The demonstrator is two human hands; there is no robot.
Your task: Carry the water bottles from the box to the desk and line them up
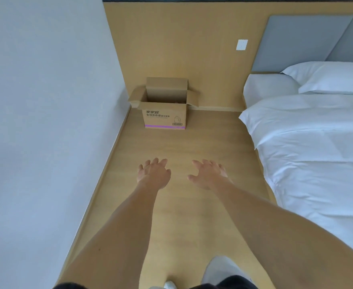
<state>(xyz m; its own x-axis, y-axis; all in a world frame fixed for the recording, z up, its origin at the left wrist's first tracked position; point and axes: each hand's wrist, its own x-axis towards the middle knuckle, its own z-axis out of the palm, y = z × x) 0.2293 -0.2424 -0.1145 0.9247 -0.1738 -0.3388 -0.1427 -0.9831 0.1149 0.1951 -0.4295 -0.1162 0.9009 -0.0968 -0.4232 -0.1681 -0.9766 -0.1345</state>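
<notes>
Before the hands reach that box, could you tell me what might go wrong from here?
1. The cardboard box is deep and its inside is in shadow, so the bottles cannot be seen; a blind grab may fumble.
2. Its raised flaps could catch the left hand or right hand.
3. The bed narrows the floor strip, a possible bump while carrying.

Brown box (164, 117), purple stripe; white bed (317, 142); tan floor (181, 215).

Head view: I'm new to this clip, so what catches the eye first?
Two bare arms reach forward over the wooden floor, left hand and right hand open, holding nothing. Ahead, an open cardboard box stands against the wooden wall panel; a white bed fills the right side.
</notes>
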